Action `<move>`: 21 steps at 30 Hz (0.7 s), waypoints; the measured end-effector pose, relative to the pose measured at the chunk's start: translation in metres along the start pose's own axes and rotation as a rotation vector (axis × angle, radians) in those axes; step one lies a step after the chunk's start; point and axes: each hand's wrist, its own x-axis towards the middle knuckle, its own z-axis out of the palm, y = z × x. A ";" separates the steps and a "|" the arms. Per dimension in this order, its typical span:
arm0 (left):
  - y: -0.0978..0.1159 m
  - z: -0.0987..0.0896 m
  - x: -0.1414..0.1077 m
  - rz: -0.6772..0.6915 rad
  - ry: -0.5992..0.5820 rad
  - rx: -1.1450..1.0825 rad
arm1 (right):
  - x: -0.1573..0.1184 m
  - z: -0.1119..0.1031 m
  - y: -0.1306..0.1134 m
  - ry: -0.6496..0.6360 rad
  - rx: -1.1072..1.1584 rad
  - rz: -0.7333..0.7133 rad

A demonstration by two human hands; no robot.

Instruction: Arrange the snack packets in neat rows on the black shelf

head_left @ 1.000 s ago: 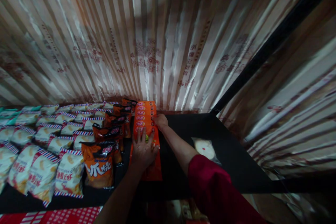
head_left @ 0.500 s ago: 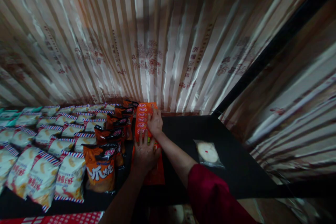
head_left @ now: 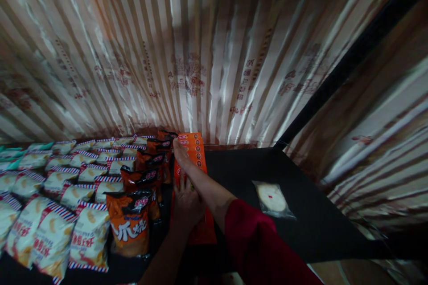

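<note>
A long orange packet strip [head_left: 199,160] with rows of printed ovals lies on the black surface, right of the snack bags. My left hand [head_left: 187,202] rests palm down on its middle part, fingers somewhat spread. Beyond it, my right hand [head_left: 182,156] reaches across to the strip's left edge, beside the black-and-orange bags [head_left: 145,178]; its fingers are partly hidden and dim. My right forearm, in a dark red sleeve, passes over the strip's right side.
White bags with striped edges [head_left: 89,234] stand in rows at the left, with an orange bag [head_left: 129,227] at the front. A clear-wrapped round white item [head_left: 272,198] lies at the right. Behind hangs a pleated curtain [head_left: 187,53], with a dark pole [head_left: 351,60].
My right hand has moved left across the strip, from its right edge to its left edge. My left hand stays on the strip. The view has shifted slightly.
</note>
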 end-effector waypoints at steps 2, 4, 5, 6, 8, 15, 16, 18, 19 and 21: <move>0.000 0.001 0.000 0.000 0.008 -0.011 | 0.001 0.002 -0.004 -0.023 0.010 0.024; -0.001 0.003 0.001 0.000 0.019 -0.022 | 0.000 0.002 -0.010 -0.051 0.006 0.046; -0.001 0.005 0.001 -0.001 0.024 -0.026 | 0.000 0.001 -0.014 -0.065 0.003 0.060; -0.002 0.007 0.001 -0.003 0.028 -0.028 | -0.001 0.001 -0.016 -0.074 0.000 0.070; -0.002 0.010 0.001 -0.006 0.044 -0.020 | -0.002 -0.001 -0.020 -0.075 -0.010 0.083; -0.002 0.007 -0.001 0.009 0.021 0.021 | -0.005 0.006 -0.015 -0.023 0.029 0.096; -0.002 0.006 -0.001 0.005 0.010 0.012 | -0.004 0.006 -0.015 -0.026 0.036 0.097; -0.003 0.006 0.000 -0.001 0.000 0.000 | -0.004 0.007 -0.015 -0.031 0.049 0.094; -0.003 0.007 0.000 -0.001 0.004 0.001 | -0.005 0.006 -0.016 -0.034 0.053 0.093; -0.004 0.010 0.000 0.003 0.028 0.010 | -0.008 0.004 -0.017 -0.029 0.047 0.090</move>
